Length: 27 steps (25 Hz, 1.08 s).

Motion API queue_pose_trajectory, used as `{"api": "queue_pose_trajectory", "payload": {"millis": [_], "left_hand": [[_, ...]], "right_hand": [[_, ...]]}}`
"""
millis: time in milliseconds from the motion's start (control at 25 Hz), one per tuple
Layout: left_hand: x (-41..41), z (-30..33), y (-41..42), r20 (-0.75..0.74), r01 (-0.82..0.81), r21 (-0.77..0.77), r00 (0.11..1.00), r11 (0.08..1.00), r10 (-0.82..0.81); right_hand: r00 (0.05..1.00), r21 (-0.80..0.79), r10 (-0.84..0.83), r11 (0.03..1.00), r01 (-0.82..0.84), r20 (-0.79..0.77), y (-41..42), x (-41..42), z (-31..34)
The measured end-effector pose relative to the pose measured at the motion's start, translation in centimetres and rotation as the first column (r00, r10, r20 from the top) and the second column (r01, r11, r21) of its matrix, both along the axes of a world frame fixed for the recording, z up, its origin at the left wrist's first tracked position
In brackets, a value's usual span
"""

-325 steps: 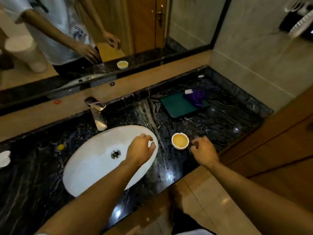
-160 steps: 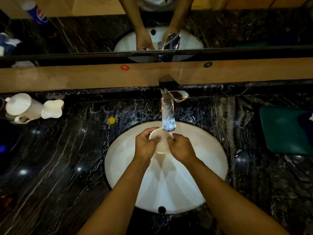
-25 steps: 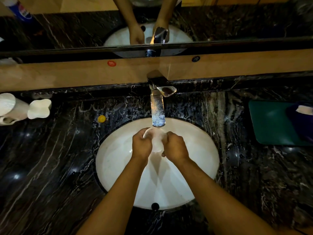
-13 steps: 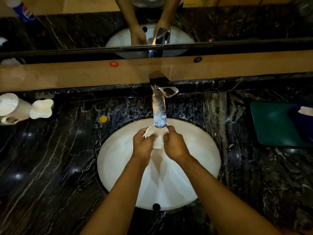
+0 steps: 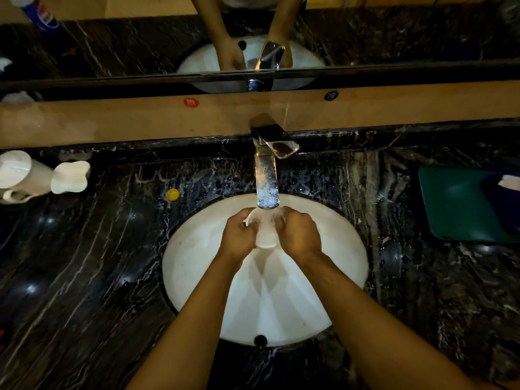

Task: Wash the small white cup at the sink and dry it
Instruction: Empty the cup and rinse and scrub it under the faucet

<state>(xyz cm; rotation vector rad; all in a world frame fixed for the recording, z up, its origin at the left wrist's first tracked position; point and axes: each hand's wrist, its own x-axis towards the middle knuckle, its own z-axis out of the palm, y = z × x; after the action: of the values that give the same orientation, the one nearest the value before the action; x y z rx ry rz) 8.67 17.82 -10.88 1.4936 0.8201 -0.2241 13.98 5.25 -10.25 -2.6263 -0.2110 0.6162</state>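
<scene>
The small white cup [image 5: 264, 230] is held over the white oval basin [image 5: 197, 277], tilted with its mouth toward the faucet. Water streams from the chrome faucet [image 5: 266, 178] straight onto it. My left hand [image 5: 239, 237] grips the cup from the left and my right hand [image 5: 299, 235] from the right, fingers wrapped around its rim and wall. Most of the cup is covered by my fingers and the splashing water.
The black marble counter [image 5: 84, 277] surrounds the basin. A green mat [image 5: 461, 206] with a dark cloth lies at the right. White cups [image 5: 70, 177] lie at the left, a small yellow cap [image 5: 173, 194] near them. A mirror runs along the back.
The cup has stayed under the running water between both hands. It has turned slightly and my fingers have shifted around it over the last second.
</scene>
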Motion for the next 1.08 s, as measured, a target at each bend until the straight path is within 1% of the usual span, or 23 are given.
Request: {"api": "queue_pose_trajectory", "payload": {"millis": [80,120,160,240,280,320,360,440,520,600,640,680,760,800,840,920,960,1000,1080], "left_hand": [[0.3,0.1,0.2,-0.033,0.075,-0.014,0.997,0.997,-0.075],[0.3,0.1,0.2,-0.040,0.063,-0.010,0.997,0.998,-0.064],[0.3,-0.1,0.2,-0.046,0.009,-0.003,0.999,1.000,-0.009],[0.1,-0.5,-0.1,-0.059,-0.190,-0.034,0.980,0.981,0.188],[0.0,-0.7,-0.3,-0.063,-0.285,-0.075,0.958,0.956,0.281],[0.0,-0.8,-0.5,-0.059,-0.342,-0.123,0.940,0.932,0.337],[0.0,-1.0,-0.7,-0.046,-0.354,-0.165,0.935,0.921,0.351],[0.0,-1.0,-0.9,-0.001,-0.303,-0.208,0.951,0.930,0.310],[0.0,-1.0,-0.9,0.039,-0.232,-0.209,0.969,0.950,0.245],[-0.2,-1.1,-0.8,0.079,-0.192,-0.149,0.975,0.970,0.206],[-0.1,-0.9,-0.7,0.091,-0.182,-0.077,0.978,0.980,0.189],[0.0,-0.9,-0.7,0.087,-0.178,0.008,0.980,0.984,0.177],[0.2,-0.8,-0.6,0.076,-0.160,0.115,0.986,0.980,0.152],[0.2,-0.7,-0.6,0.068,-0.128,0.137,0.990,0.982,0.119],[0.2,-0.6,-0.4,0.062,-0.089,0.143,0.995,0.986,0.080],[0.1,-0.7,0.2,0.051,-0.007,0.125,0.999,0.992,0.001],[0.2,-0.6,0.6,0.050,0.025,0.110,0.998,0.994,-0.031],[0.3,-0.6,0.9,0.052,0.042,0.092,0.998,0.995,-0.047],[0.5,-0.6,1.1,0.061,0.022,0.054,0.998,0.998,-0.026]], "right_hand": [[1.000,0.087,-0.003,0.996,0.006,-0.025,-0.1,0.0,0.2],[0.999,0.110,-0.001,0.994,0.005,-0.034,-0.2,0.1,0.1],[0.999,0.119,0.007,0.993,-0.003,-0.040,-0.2,0.1,-0.1],[0.997,0.140,-0.006,0.990,0.017,-0.077,-0.1,-0.1,-0.3],[0.991,0.182,-0.043,0.981,0.065,-0.124,0.0,-0.4,-0.4],[0.979,0.240,-0.089,0.962,0.132,-0.184,0.2,-0.6,-0.6],[0.959,0.304,-0.137,0.929,0.212,-0.250,0.3,-0.9,-0.7],[0.885,0.387,-0.230,0.834,0.394,-0.406,0.8,-1.5,-0.5],[0.799,0.409,-0.288,0.738,0.536,-0.528,1.0,-1.7,-0.4],[0.755,0.423,-0.304,0.679,0.600,-0.581,0.9,-1.7,-0.3],[0.767,0.426,-0.298,0.691,0.584,-0.568,0.8,-1.6,-0.4],[0.802,0.415,-0.288,0.736,0.535,-0.524,0.5,-1.7,-0.5],[0.890,0.319,-0.246,0.869,0.378,-0.384,0.1,-1.4,-0.7],[0.925,0.232,-0.213,0.928,0.293,-0.315,-0.1,-1.1,-1.1],[0.948,0.138,-0.178,0.966,0.220,-0.263,-0.3,-0.6,-1.3],[0.976,0.006,-0.108,0.994,0.111,-0.188,-0.6,-0.1,-1.6],[0.986,-0.007,-0.068,0.998,0.068,-0.155,-0.7,-0.1,-1.5],[0.992,0.014,-0.028,0.999,0.030,-0.122,-0.8,-0.3,-1.4],[0.996,0.121,0.027,0.992,-0.016,-0.083,-0.7,-0.9,-1.0]]}}
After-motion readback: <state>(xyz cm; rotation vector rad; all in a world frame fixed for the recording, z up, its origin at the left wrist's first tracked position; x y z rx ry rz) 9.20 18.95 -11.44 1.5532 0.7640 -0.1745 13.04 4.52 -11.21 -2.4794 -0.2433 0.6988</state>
